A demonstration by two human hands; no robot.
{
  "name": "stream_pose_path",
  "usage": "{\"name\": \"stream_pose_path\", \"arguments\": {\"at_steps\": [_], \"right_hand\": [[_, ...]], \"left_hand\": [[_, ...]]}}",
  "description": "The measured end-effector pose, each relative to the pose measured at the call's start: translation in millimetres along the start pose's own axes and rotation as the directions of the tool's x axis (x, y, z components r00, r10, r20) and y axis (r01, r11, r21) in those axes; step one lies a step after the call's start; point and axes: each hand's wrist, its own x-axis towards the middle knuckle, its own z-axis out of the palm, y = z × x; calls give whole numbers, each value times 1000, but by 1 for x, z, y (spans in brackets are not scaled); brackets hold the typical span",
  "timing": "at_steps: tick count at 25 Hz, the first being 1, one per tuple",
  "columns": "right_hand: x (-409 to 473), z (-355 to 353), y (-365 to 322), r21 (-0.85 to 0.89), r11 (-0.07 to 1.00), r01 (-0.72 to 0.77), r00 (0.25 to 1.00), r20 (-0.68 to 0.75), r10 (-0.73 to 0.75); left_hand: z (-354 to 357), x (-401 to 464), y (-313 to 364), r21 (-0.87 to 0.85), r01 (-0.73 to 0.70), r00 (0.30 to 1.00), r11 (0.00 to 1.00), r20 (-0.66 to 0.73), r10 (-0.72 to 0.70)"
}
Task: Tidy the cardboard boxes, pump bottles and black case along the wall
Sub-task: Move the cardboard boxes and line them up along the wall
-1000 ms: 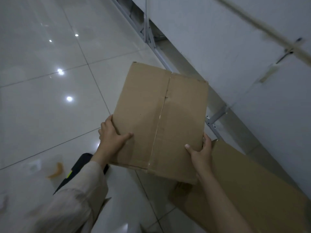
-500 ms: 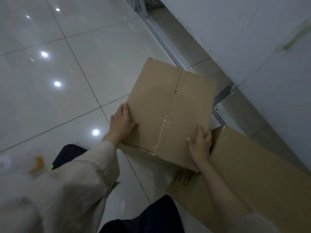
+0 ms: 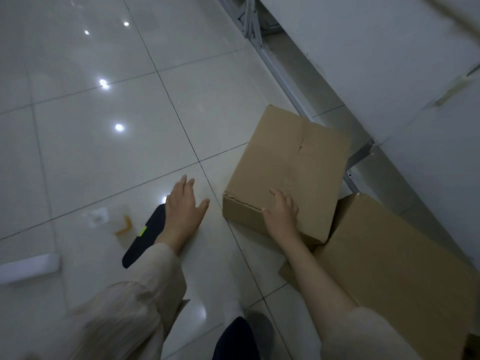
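A closed cardboard box (image 3: 293, 162) rests on the tiled floor beside the wall's metal rail. Its near right corner overlaps a larger flat cardboard box (image 3: 400, 271) lying at the lower right. My right hand (image 3: 281, 216) lies on the smaller box's near edge, fingers spread over its top. My left hand (image 3: 183, 206) hovers open to the left of that box, holding nothing. Under my left wrist lies a black case (image 3: 141, 240) with a yellow-green mark. No pump bottle is clearly visible.
A white wall panel (image 3: 389, 61) with a metal frame (image 3: 262, 50) at its foot runs diagonally on the right. A white strip (image 3: 28, 267) lies at the left edge, and an orange scrap (image 3: 124, 226) lies near the case. Glossy floor tiles stretch to the upper left.
The smaller box has gone down from the air onto the floor by the wall. My left hand has let go of it and moved left; my right hand stays on it.
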Motion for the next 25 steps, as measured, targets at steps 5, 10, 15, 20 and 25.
{"name": "stream_pose_path", "arguments": {"at_steps": [5, 10, 15, 20, 25], "right_hand": [[-53, 19, -36, 29, 999, -30, 998, -48, 32], [-100, 46, -36, 53, 996, -71, 986, -146, 78], [-69, 41, 16, -79, 975, -207, 955, -234, 184], [-17, 56, 74, -303, 933, -196, 972, -186, 144], [17, 105, 100, -322, 919, -228, 923, -373, 98]], "left_hand": [[-66, -33, -49, -19, -29, 1000, 999, -1, 29], [-85, -67, -63, 31, -330, 942, 944, 75, 327], [-33, -34, -37, 81, -547, 832, 833, 158, 531], [61, 10, -30, 147, -674, 712, 724, 394, 582], [129, 59, -64, 230, -731, 682, 642, 285, 674]]}}
